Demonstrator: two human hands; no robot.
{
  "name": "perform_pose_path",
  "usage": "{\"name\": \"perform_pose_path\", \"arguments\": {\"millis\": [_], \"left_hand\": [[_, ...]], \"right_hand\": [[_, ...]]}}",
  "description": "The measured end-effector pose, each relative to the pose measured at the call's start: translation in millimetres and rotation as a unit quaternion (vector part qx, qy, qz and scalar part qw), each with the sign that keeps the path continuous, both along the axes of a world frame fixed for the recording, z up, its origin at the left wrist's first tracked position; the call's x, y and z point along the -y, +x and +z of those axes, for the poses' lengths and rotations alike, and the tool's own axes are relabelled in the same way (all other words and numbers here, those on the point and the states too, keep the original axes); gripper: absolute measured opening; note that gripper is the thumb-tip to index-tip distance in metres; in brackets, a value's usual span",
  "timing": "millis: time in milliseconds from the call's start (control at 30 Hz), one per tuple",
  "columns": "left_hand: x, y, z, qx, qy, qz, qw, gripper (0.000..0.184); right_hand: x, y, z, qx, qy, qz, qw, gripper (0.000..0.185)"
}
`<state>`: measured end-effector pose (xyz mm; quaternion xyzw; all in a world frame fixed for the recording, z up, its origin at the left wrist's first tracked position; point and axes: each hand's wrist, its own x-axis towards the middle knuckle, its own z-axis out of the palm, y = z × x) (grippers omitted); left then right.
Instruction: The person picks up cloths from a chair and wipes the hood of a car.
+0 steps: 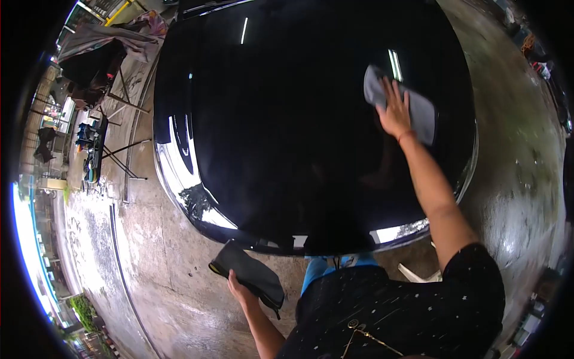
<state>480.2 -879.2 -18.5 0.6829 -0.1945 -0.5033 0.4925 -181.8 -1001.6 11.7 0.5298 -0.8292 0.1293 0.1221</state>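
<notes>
A glossy black car hood (281,119) fills the middle of the head view, with streaks of light reflected in it. My right hand (396,113) lies flat on a light grey cloth (423,116), fingers spread, pressing it onto the right side of the hood. In front of the car, off to the left of my body, my left hand (239,290) is closed around the edge of a dark grey folded cloth (251,272). A thin yellow edge shows at that cloth's left end. Part of my left hand is hidden beneath it.
At the left, a folding stand (95,149) holds several small items. Behind it, cloths (113,40) hang over a frame. The concrete floor (173,281) looks wet and shiny. Something white (418,274) lies low beside my right side, partly hidden. Plants (84,311) are at the lower left.
</notes>
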Motion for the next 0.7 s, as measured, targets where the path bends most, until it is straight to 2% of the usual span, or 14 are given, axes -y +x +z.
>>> {"name": "perform_pose_path", "arguments": {"millis": [133, 167, 200, 233, 267, 300, 333, 367, 400, 433, 467, 500, 600, 700], "left_hand": [[0, -31, 5, -0.103, -0.025, 0.031, 0.994, 0.043], [-2, -28, 2, 0.256, -0.098, -0.124, 0.954, 0.041], [-2, -23, -1, 0.571, -0.156, -0.271, 0.759, 0.041], [7, -14, -21, 0.471, -0.143, -0.221, 0.842, 0.048], [20, -17, -25, 0.464, -0.139, -0.230, 0.844, 0.048], [35, -19, -22, 0.300, -0.098, -0.158, 0.936, 0.051], [50, -22, -18, 0.124, -0.053, -0.075, 0.988, 0.053], [57, -26, -16, 0.369, -0.061, -0.188, 0.908, 0.051], [64, -36, -5, 0.365, -0.060, -0.189, 0.910, 0.051], [73, -48, 9, 0.187, -0.030, -0.061, 0.980, 0.049], [81, -54, 16, 0.005, 0.004, 0.072, 0.997, 0.047], [75, -38, 0, 0.129, 0.015, 0.015, 0.991, 0.044], [52, -5, -23, 0.114, 0.034, 0.058, 0.991, 0.042], [15, 24, -42, 0.038, 0.050, 0.158, 0.985, 0.050]], "right_hand": [[136, -104, 18, -0.024, 0.035, -0.084, 0.996, 0.070], [144, -101, 14, -0.014, 0.014, -0.079, 0.997, 0.070], [145, -94, 8, -0.003, -0.002, -0.081, 0.997, 0.069], [120, -66, 7, 0.013, -0.020, 0.001, 1.000, 0.070], [82, -28, 10, 0.019, -0.016, 0.048, 0.999, 0.075], [37, 18, 16, 0.041, -0.013, 0.086, 0.995, 0.082], [-10, 61, 25, 0.017, 0.081, 0.104, 0.991, 0.082], [-53, 96, 25, 0.055, 0.158, 0.116, 0.979, 0.087], [-98, 120, 12, 0.107, 0.211, 0.129, 0.963, 0.091], [-127, 120, -16, 0.109, 0.167, 0.158, 0.967, 0.092], [-142, 113, -35, 0.116, 0.123, 0.186, 0.968, 0.093], [-131, 99, -26, 0.124, 0.153, 0.186, 0.963, 0.094], [-46, 30, 19, 0.125, 0.139, 0.168, 0.968, 0.094], [69, -77, 13, 0.039, 0.044, 0.136, 0.989, 0.087]]}}
